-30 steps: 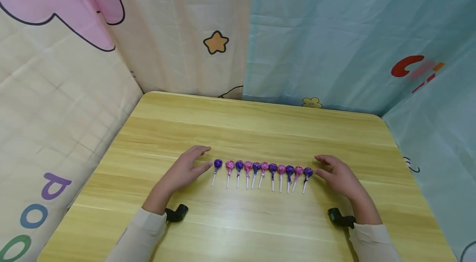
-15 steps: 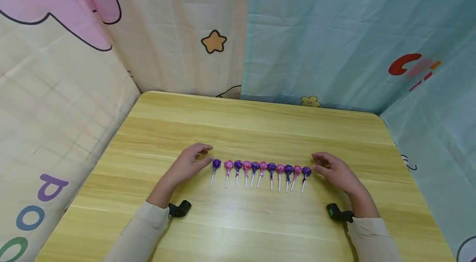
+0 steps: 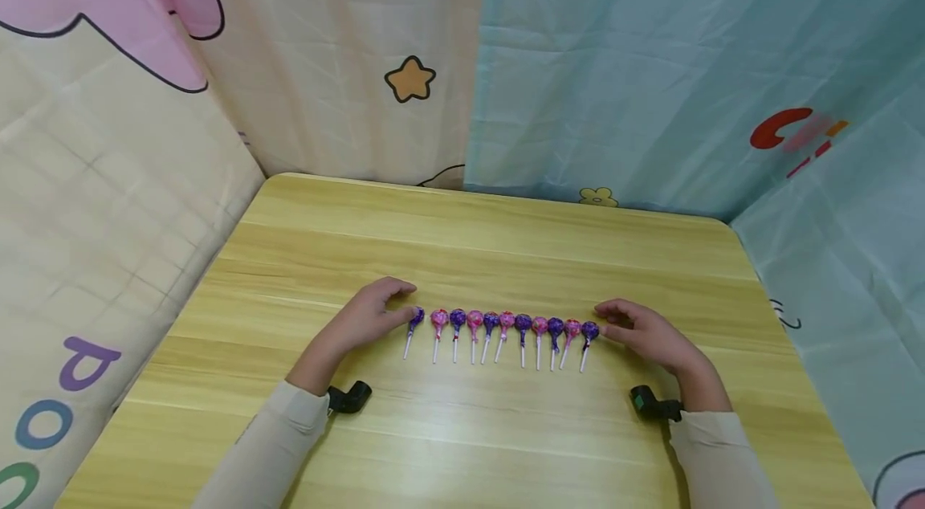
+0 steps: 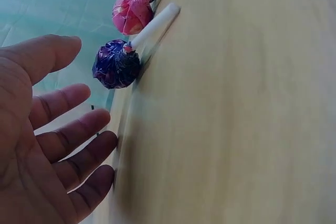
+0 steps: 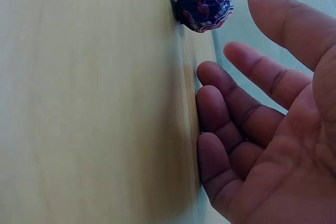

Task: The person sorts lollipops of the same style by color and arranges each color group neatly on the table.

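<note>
A row of several wrapped lollipops, pink and purple, lies across the table with the white sticks toward the person. At the row's left end is a purple lollipop [image 3: 417,317]; my left hand [image 3: 364,321] is beside it, the thumb overlapping its head in the head view. The left wrist view shows that hand with fingers spread apart and a small gap before the purple candy [image 4: 116,65]. My right hand [image 3: 648,334] is beside the purple lollipop [image 3: 589,330] at the right end. In the right wrist view its fingers are loosely bent near the candy [image 5: 203,4], holding nothing.
The wood-grain table [image 3: 462,429] has a rounded far edge against a printed curtain [image 3: 347,91]. A blue-green curtain [image 3: 621,75] hangs at the back and right. Black wrist cameras are strapped to both forearms, the left camera [image 3: 352,397] and the right camera [image 3: 645,401].
Both hands have moved slightly inward toward the ends of the row. The left thumb now overlaps the leftmost lollipop in the head view. The lollipops keep their order; the head view has shifted slightly.
</note>
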The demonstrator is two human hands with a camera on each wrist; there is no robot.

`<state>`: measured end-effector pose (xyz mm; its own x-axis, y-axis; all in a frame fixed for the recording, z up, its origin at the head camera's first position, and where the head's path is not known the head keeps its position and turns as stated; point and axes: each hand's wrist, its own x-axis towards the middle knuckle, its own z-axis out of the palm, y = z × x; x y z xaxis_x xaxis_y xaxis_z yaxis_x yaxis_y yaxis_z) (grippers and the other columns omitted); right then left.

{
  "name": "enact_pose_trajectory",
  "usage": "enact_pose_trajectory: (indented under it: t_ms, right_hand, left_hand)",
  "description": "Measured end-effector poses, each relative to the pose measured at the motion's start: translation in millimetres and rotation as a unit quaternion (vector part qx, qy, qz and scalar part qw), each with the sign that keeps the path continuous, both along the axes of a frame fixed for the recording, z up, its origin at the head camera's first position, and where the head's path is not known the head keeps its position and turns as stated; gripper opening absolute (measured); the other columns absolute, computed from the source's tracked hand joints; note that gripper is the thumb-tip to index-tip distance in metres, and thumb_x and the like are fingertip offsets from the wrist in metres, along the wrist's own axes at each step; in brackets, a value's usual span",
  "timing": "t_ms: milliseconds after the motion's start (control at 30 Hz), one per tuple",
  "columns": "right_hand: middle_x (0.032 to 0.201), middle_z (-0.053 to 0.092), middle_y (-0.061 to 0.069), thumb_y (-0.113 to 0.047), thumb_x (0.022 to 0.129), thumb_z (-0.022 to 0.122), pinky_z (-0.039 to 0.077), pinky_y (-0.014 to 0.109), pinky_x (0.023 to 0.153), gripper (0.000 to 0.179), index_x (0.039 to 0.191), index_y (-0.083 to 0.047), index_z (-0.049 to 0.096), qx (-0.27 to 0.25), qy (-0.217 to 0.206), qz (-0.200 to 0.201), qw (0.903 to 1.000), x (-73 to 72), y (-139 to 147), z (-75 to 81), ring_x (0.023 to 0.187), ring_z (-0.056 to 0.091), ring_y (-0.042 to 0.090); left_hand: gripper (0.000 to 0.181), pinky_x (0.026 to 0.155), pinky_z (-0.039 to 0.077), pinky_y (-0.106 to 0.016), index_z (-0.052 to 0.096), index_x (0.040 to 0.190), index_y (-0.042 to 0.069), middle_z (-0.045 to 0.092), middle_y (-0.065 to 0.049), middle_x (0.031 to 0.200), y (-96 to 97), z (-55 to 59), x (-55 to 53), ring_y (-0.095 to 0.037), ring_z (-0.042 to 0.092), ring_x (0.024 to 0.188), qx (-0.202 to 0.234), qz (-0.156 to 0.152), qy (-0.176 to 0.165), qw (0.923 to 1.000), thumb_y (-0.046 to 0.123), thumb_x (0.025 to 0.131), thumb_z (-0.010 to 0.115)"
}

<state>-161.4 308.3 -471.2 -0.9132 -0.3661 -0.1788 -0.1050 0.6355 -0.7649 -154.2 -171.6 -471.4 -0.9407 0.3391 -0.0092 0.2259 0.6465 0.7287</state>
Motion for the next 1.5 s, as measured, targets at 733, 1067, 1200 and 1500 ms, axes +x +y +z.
enact_pose_trajectory:
  t_ms: [733,1067,1200,1500]
  right_hand:
    - [0.127,0.060,0.017,-0.018,0.099,0.063,0.048,0.038,0.092,0.034,0.127,0.001,0.058,-0.009,-0.008,0.003,0.9999,1.7,-11,0.9,0.113,0.054,0.031]
    - [0.123,0.062,0.014,-0.016,0.098,0.063,0.049,0.039,0.092,0.032,0.126,-0.001,0.060,0.003,-0.001,0.002,1.0000,1.2,-11,-0.7,0.112,0.056,0.030]
    - [0.122,0.062,0.012,-0.017,0.098,0.064,0.049,0.040,0.090,0.032,0.125,-0.001,0.060,0.004,0.002,0.004,1.0000,0.8,-12,0.9,0.110,0.057,0.028]
    - [0.119,0.063,0.010,-0.016,0.097,0.065,0.048,0.040,0.088,0.030,0.123,-0.002,0.062,0.008,0.007,0.009,0.9999,-0.2,-14,-2.3,0.104,0.056,0.024]
  left_hand:
    - [0.042,0.101,0.044,-0.048,0.064,0.128,0.006,0.064,-0.007,0.124,5.4,-1.0,-1.3,-0.028,0.058,0.117,0.017,-0.008,-0.020,0.9996,0.025,0.092,0.073]
    - [0.037,0.101,0.045,-0.047,0.066,0.124,0.008,0.065,-0.005,0.122,5.6,-1.1,-2.3,-0.026,0.059,0.116,0.001,-0.020,-0.019,0.9996,0.025,0.092,0.073]
    - [0.034,0.100,0.045,-0.047,0.068,0.121,0.009,0.066,-0.004,0.119,6.2,-1.7,-3.1,-0.026,0.059,0.114,-0.006,-0.022,-0.017,0.9996,0.025,0.091,0.073]
    - [0.032,0.100,0.045,-0.046,0.068,0.119,0.007,0.066,-0.005,0.117,6.8,-1.5,-3.3,-0.027,0.059,0.114,-0.015,-0.022,-0.016,0.9995,0.023,0.091,0.073]
